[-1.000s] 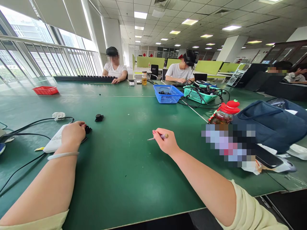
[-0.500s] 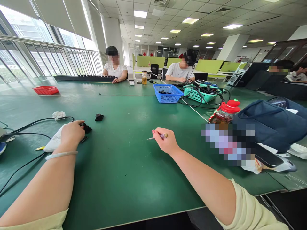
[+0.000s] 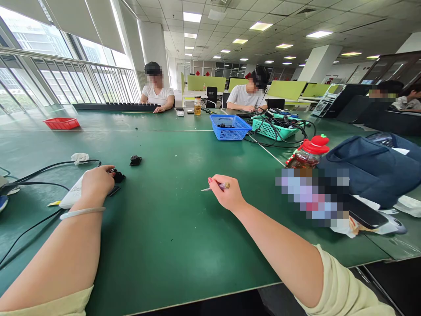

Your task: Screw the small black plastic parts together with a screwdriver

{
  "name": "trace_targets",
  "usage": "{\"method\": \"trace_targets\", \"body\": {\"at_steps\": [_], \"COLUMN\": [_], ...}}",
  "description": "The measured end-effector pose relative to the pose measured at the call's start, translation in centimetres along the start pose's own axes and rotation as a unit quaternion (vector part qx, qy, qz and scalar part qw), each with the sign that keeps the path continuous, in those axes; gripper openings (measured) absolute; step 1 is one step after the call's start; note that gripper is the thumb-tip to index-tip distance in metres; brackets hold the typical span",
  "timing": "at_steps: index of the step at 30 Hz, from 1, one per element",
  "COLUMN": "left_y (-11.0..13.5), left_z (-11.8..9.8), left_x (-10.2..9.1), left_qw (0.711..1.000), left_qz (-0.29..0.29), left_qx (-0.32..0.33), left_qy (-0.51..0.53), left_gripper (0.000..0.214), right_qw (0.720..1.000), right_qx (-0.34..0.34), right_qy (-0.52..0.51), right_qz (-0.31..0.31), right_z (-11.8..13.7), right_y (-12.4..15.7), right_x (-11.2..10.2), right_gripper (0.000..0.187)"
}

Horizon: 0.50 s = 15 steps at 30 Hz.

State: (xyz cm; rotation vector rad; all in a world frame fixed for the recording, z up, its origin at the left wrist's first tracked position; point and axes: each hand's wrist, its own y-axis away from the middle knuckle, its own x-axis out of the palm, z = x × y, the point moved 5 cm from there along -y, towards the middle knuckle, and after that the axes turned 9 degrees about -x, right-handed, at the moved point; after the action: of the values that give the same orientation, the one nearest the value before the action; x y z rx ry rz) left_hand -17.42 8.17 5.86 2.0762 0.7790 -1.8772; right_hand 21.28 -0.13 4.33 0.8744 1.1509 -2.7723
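My right hand [image 3: 227, 193] is closed around a small screwdriver [image 3: 225, 186], its thin metal shaft pointing left just above the green table. At the left, my left hand [image 3: 98, 181] has curled fingers at a small black part [image 3: 118, 176]; the fingertips are partly hidden behind the hand. Under and beside that wrist lies a white box-shaped object [image 3: 73, 193]. A flat dark piece [image 3: 114, 191] rests close to the hand. Farther off, a second small black part [image 3: 135, 160] sits alone on the tabletop.
Black cables [image 3: 39, 183] run at the left beside a crumpled tissue [image 3: 80, 158]. Beyond are a red tray [image 3: 62, 123], a blue basket [image 3: 230, 133] and a green basket [image 3: 274, 131] with cables. A red-lidded jar [image 3: 309, 151] and navy bag [image 3: 371, 169] stand right. Two people sit opposite.
My left hand has shifted very slightly left at the black part. The right hand with the screwdriver stays practically still.
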Motion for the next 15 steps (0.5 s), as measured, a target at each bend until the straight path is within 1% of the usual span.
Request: {"method": "trace_targets", "body": {"at_steps": [9, 11, 15], "left_y": [0.41, 0.27, -0.13], "left_z": [-0.03, 0.06, 0.34], "left_x": [-0.16, -0.06, 0.10], "left_qw": [0.999, 0.999, 0.999], "left_qz": [0.034, 0.032, 0.009], "left_qx": [-0.021, -0.020, -0.015], "left_qy": [0.025, 0.027, 0.036], "left_gripper": [0.045, 0.045, 0.047], "right_qw": [1.000, 1.000, 1.000], "right_qx": [0.001, 0.003, 0.003], "right_qy": [-0.002, -0.001, 0.002], "right_qz": [0.001, 0.003, 0.003], "right_z": [-0.02, -0.04, -0.05], "right_y": [0.04, 0.05, 0.06], "right_x": [-0.01, 0.00, 0.00], "right_gripper": [0.040, 0.040, 0.040]}}
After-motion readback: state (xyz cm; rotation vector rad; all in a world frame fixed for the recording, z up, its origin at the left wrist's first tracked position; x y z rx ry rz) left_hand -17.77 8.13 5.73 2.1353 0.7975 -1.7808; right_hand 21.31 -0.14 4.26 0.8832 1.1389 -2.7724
